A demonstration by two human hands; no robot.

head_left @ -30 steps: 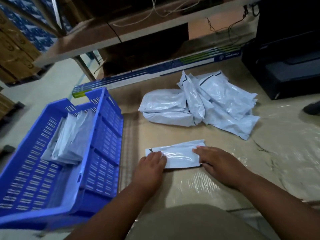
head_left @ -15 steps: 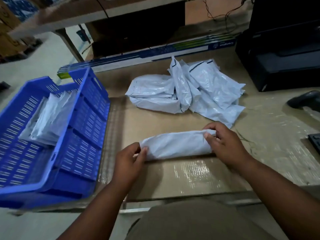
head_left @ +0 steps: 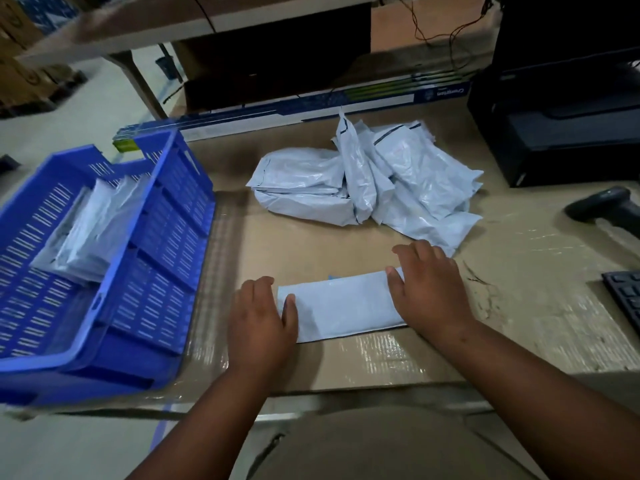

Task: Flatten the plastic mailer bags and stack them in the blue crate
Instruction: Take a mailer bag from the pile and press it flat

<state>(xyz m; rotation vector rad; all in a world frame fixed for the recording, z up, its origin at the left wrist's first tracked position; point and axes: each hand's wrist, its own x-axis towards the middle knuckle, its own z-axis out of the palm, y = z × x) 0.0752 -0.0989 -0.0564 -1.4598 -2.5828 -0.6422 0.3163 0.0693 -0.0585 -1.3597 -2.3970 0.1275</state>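
A folded white mailer bag (head_left: 341, 308) lies flat on the cardboard-covered table in front of me. My left hand (head_left: 261, 318) presses on its left end with straight fingers. On its right end rests my right hand (head_left: 427, 287), palm down and fingers spread. Behind them sits a loose pile of white mailer bags (head_left: 377, 181). The blue crate (head_left: 166, 271) stands at the left, with a stack of flattened bags (head_left: 90, 233) inside it.
A black printer (head_left: 568, 133) stands at the back right, with a barcode scanner (head_left: 602, 206) and a keyboard corner (head_left: 627, 296) near the right edge. A long blue-and-white box (head_left: 311, 109) lies along the table's back. The table's front edge runs just below my hands.
Half a second ago both hands were holding a rolled, puffy bag by its ends. Now the bag lies flat and both hands press down on it.
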